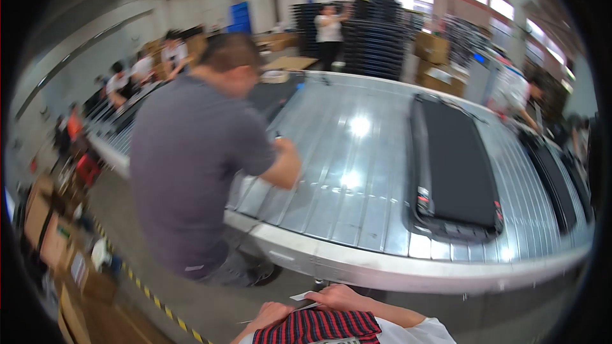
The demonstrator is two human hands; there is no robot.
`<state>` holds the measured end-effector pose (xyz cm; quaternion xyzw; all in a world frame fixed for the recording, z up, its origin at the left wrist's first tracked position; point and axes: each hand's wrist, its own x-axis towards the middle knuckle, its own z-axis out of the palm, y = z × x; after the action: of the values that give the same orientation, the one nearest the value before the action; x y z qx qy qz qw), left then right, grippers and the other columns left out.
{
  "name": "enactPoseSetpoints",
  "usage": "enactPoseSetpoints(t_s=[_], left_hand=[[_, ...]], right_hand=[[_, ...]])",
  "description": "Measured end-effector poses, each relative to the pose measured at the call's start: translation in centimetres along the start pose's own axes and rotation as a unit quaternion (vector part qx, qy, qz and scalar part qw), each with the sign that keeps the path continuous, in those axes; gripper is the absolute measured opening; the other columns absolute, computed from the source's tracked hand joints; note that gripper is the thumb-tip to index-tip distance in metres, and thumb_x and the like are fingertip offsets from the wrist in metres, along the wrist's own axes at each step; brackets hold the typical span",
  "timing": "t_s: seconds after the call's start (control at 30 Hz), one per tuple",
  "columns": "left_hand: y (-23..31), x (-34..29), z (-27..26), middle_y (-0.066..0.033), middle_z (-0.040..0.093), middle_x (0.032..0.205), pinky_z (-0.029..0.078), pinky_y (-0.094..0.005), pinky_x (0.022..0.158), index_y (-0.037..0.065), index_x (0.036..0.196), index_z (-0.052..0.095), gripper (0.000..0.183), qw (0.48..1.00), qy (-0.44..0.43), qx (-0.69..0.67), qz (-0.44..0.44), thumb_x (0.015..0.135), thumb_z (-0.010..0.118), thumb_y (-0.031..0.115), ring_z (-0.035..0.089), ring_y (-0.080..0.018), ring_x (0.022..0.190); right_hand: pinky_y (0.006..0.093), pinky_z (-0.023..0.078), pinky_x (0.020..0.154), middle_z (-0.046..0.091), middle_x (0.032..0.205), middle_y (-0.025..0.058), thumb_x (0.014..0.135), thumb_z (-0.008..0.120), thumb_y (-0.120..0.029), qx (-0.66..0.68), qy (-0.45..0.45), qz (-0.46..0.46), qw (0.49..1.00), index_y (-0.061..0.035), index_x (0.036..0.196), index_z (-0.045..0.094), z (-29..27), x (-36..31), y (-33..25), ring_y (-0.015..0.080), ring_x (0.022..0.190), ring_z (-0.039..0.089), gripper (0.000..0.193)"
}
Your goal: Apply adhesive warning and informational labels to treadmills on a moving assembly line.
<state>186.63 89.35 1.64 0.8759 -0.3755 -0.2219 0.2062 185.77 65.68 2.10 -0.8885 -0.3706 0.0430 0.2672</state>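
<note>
Low in the picture, in front of my striped top, both hands are close together. My right hand point(336, 297) pinches a small white slip point(298, 295) that looks like paper or a label, and the slip sticks out to its left. My left hand point(274, 313) is closed just beside it, around a thin white strip point(307, 306). The fingers are small and partly hidden, so the strip's exact kind cannot be made out. Past my hands, a black suitcase point(454, 165) lies flat on the metal slatted conveyor point(338, 172), out of my reach of touch.
A co-worker in a grey shirt point(197, 121) leans over the conveyor at left. More black cases point(551, 178) lie at its right end, near another person point(513, 92). Black stacks point(376, 38) and cardboard boxes point(432, 48) stand behind. A yellow-black floor line point(150, 296) runs at left beside cartons.
</note>
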Motion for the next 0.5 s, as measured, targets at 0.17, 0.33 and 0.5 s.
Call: enactPoseSetpoints(t_s=[0.17, 0.33, 0.5], left_hand=[[0.3, 2.4, -0.5, -0.0168, 0.061, 0.079, 0.044, -0.0442, 0.065, 0.011, 0.086, 0.059, 0.022, 0.991, -0.072, 0.051, 0.096, 0.072, 0.051, 0.026, 0.057, -0.0363, 0.078], [1.2, 2.6, -1.9, -0.0135, 0.061, 0.079, 0.045, -0.0433, 0.064, 0.013, 0.088, 0.06, 0.02, 0.971, -0.127, 0.085, 0.186, 0.073, 0.05, 0.023, 0.059, -0.0341, 0.076], [-2.4, 0.5, -0.2, -0.0136, 0.062, 0.081, 0.046, -0.0419, 0.066, 0.014, 0.092, 0.06, 0.024, 0.958, -0.163, 0.08, 0.221, 0.073, 0.051, 0.026, 0.059, -0.0334, 0.077]], right_hand=[[0.0384, 0.046, 0.06, 0.057, 0.067, 0.0079, 0.077, 0.055, -0.023, -0.029, 0.044, 0.107, 0.993, -0.0118, 0.106, 0.046, 1.7, -3.2, -1.6, 0.0269, 0.067, 0.06, 0.033], [0.039, 0.046, 0.06, 0.058, 0.068, 0.0093, 0.077, 0.055, -0.02, -0.019, 0.068, 0.204, 0.976, -0.012, 0.106, 0.045, 3.7, -3.7, -5.1, 0.0286, 0.069, 0.059, 0.032], [0.0394, 0.045, 0.062, 0.058, 0.068, 0.0101, 0.079, 0.05, -0.018, -0.021, 0.063, 0.255, 0.965, -0.0108, 0.106, 0.045, 7.2, -3.0, -8.6, 0.029, 0.07, 0.059, 0.029]])
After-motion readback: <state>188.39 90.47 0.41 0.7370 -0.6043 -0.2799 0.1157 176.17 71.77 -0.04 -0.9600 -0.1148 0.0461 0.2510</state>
